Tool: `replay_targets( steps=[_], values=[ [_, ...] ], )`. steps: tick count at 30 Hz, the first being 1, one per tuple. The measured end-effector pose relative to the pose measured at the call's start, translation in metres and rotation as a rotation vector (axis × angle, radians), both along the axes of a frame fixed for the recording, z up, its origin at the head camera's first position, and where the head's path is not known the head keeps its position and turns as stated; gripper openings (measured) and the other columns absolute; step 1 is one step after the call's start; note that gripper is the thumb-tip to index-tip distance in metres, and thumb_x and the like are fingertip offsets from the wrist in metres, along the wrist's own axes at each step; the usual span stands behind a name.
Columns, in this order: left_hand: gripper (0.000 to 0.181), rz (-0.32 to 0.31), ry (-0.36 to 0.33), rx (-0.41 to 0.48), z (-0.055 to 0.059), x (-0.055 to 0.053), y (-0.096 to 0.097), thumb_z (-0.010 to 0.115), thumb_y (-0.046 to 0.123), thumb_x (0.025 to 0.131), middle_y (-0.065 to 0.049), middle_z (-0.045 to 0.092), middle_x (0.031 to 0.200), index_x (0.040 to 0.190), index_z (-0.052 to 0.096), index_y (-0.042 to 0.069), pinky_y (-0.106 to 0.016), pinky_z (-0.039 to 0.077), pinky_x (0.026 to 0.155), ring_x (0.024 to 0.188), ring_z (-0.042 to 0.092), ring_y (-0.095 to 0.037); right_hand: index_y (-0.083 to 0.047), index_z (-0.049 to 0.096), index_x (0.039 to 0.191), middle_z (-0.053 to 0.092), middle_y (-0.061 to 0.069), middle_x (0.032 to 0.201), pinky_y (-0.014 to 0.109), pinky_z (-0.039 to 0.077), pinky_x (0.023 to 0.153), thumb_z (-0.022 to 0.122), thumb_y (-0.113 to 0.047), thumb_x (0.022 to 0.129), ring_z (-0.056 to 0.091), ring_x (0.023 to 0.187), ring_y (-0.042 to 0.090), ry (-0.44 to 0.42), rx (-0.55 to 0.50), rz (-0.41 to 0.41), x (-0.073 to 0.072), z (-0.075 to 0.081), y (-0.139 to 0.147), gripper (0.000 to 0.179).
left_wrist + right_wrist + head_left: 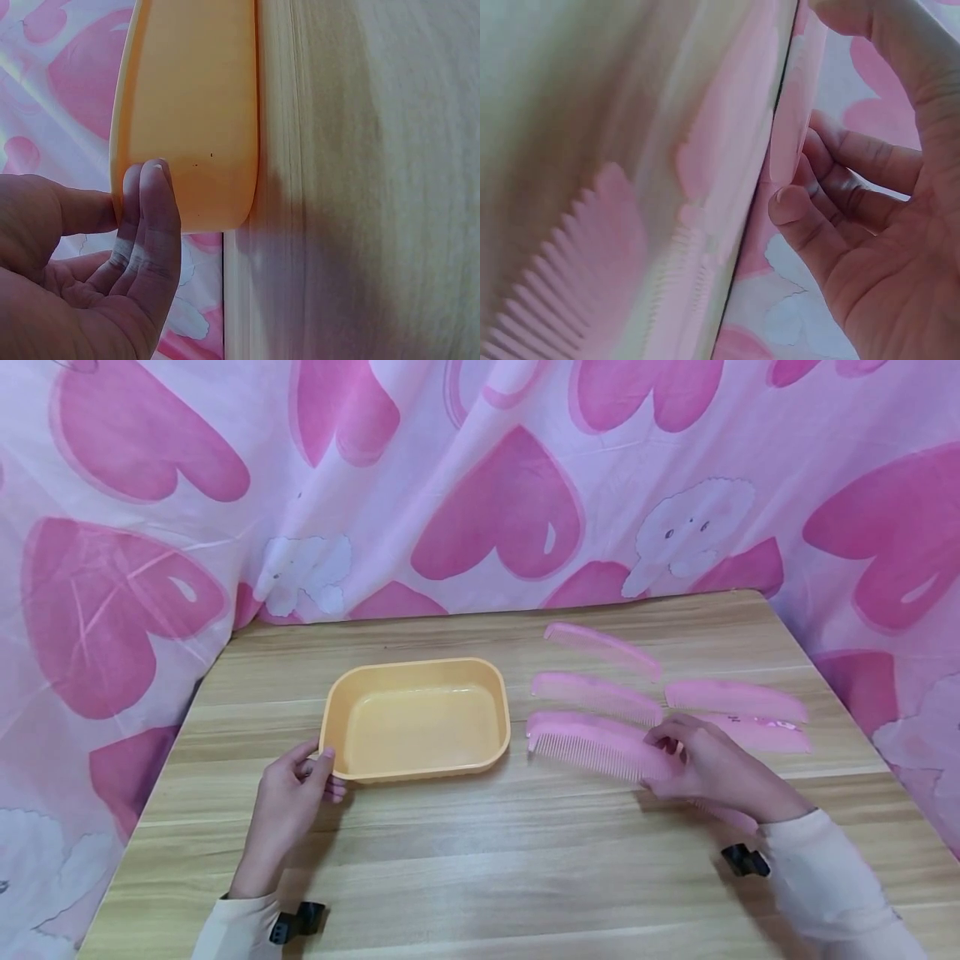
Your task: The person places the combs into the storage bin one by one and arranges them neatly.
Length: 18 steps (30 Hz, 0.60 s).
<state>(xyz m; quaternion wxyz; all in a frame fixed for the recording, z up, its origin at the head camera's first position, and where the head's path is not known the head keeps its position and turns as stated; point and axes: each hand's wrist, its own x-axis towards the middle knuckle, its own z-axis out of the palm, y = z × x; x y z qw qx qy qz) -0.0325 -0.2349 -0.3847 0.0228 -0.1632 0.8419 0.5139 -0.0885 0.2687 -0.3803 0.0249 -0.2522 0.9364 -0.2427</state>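
Note:
At the near left corner of a yellow-orange plastic tray [420, 727], my left hand [288, 802] pinches the rim between thumb and fingers. The left wrist view shows the tray's outer wall [195, 97] with fingertips against it. My right hand [708, 760] grips one end of a pink comb [592, 743], whose teeth face toward me. In the right wrist view this comb [789, 142] sits between thumb and fingers. Another pink comb [726, 814] lies partly hidden beneath the right hand.
More pink combs lie on the wooden table [465, 860]: one at the back [603, 647], one just behind the held comb [592, 695], and a pair at the right, an upper comb [738, 697] and a lower comb [765, 735]. A pink heart-patterned curtain [495, 510] hangs behind.

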Motion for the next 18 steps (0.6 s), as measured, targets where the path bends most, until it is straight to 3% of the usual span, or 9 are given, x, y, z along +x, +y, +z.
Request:
replay_targets(
  steps=[18],
  values=[
    [0.05, 0.002, -0.001, -0.023, 0.001, 0.0, 0.002, 0.05, 0.02, 0.108, -0.016, 0.07, 0.085, 0.148, 0.042, -0.008, -0.025, 0.061, 0.062, 0.066, 0.068, -0.015, -0.005, 0.07, 0.097, 0.063, -0.001, 0.088, 0.028, 0.053, 0.064, 0.088, -0.012, 0.068, 0.057, 0.079, 0.015, 0.031, -0.042, 0.07, -0.052, 0.04, -0.017, 0.035]
  ],
)
